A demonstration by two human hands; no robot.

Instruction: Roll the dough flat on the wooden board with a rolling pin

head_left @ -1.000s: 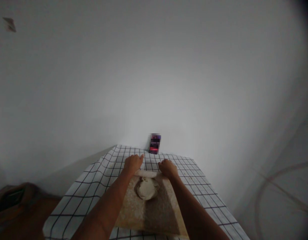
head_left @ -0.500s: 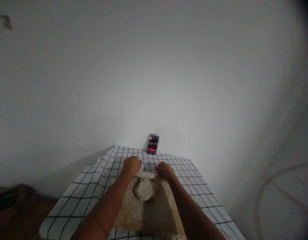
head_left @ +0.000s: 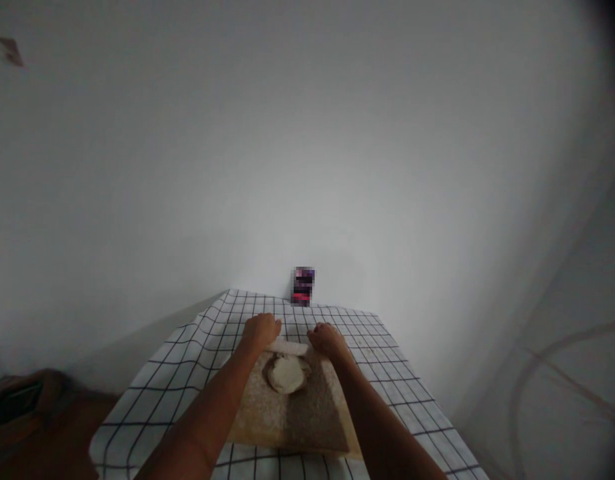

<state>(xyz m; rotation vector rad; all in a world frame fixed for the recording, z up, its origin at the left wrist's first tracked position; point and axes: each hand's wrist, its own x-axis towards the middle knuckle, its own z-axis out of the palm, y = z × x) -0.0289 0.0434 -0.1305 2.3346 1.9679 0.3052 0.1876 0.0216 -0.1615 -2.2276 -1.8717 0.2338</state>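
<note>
Gripping pin (head_left: 288,347) by its ends: left hand (head_left: 261,328) and right hand (head_left: 328,339), both curled round it. Pin across far end of board (head_left: 297,427), just beyond dough (head_left: 287,375), flat and roundish. Checked cloth (head_left: 392,363) under board.

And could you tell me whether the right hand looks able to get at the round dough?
Probably yes: the round dough lies uncovered on the board near the right hand, though that hand seems to grip the pale rod.

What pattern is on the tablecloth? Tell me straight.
The tablecloth is white with a grid of thin dark lines, seen best in the head view.
</note>
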